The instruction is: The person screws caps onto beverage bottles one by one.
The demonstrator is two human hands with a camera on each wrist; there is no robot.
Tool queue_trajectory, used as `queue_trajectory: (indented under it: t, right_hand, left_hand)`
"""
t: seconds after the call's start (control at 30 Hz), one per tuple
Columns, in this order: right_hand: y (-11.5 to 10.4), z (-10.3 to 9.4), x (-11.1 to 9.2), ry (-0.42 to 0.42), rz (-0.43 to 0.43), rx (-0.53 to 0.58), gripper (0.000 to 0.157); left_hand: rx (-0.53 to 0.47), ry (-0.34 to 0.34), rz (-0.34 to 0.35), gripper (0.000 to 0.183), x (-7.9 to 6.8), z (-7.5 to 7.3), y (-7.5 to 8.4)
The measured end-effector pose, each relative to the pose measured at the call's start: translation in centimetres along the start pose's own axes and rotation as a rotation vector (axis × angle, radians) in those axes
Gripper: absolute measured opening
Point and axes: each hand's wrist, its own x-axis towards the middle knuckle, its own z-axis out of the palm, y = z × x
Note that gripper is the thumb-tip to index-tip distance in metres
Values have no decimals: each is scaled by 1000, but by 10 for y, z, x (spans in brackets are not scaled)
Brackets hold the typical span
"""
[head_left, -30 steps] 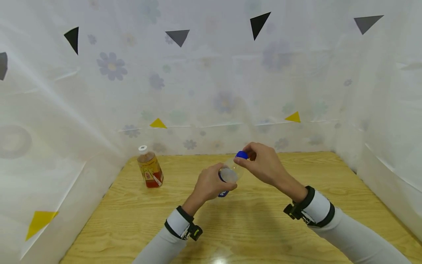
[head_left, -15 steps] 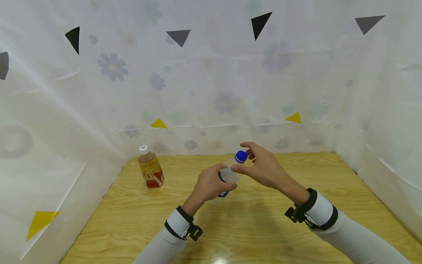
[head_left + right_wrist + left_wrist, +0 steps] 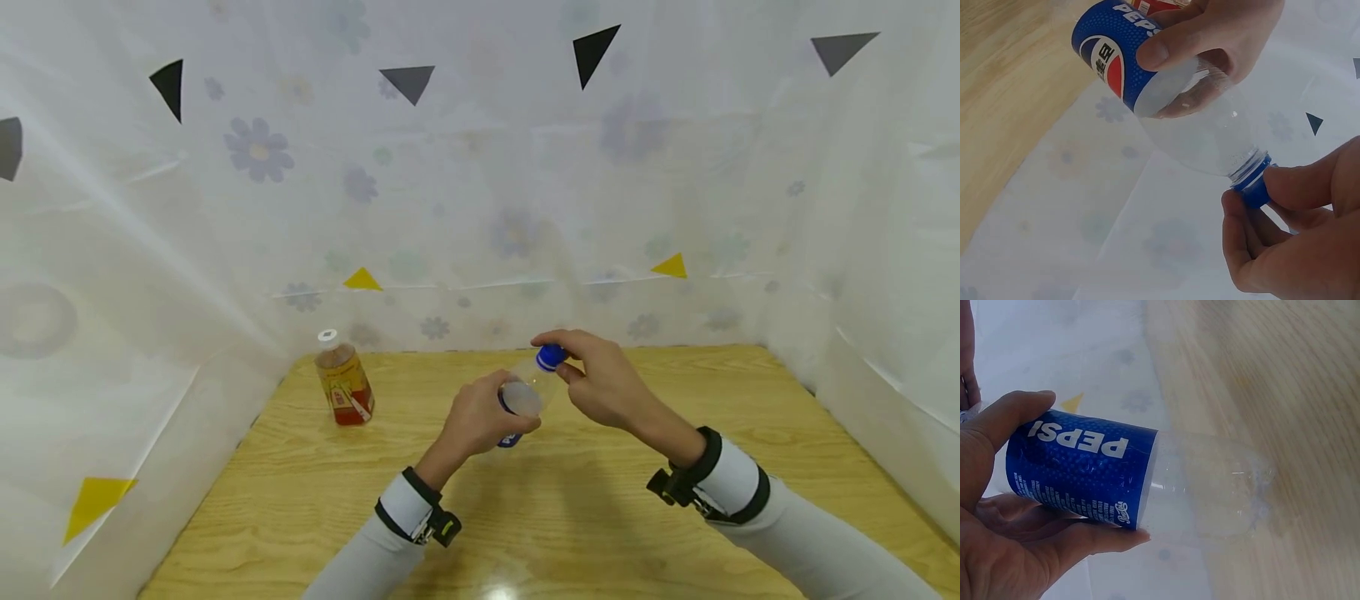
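My left hand [image 3: 482,417] grips a clear plastic Pepsi bottle [image 3: 1085,465] around its blue label, fingers on one side and thumb on the other. The bottle is tilted, its neck toward my right hand, and looks empty in the left wrist view. On its neck sits a blue cap [image 3: 1255,189], with a sliver of bottle thread showing beside it in the right wrist view. My right hand [image 3: 603,383] pinches this cap between thumb and fingers. In the head view, part of the bottle's label is hidden behind the left hand.
A bottle of reddish-brown drink [image 3: 345,387] with a white cap stands at the back left of the wooden table [image 3: 660,533]. White flower-printed sheeting [image 3: 480,192] encloses the table at the back and both sides.
The right hand's fingers loosened from the blue cap, opened out, then closed on it again from a new angle. The left hand and bottle have stayed nearly still.
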Motion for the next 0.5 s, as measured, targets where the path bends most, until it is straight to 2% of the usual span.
queue_trajectory:
  t: [0.5]
  right_hand:
    - [4,3,0,35,-6,-2,39]
  left_hand:
    - [0,-11,1,60,0,0,2]
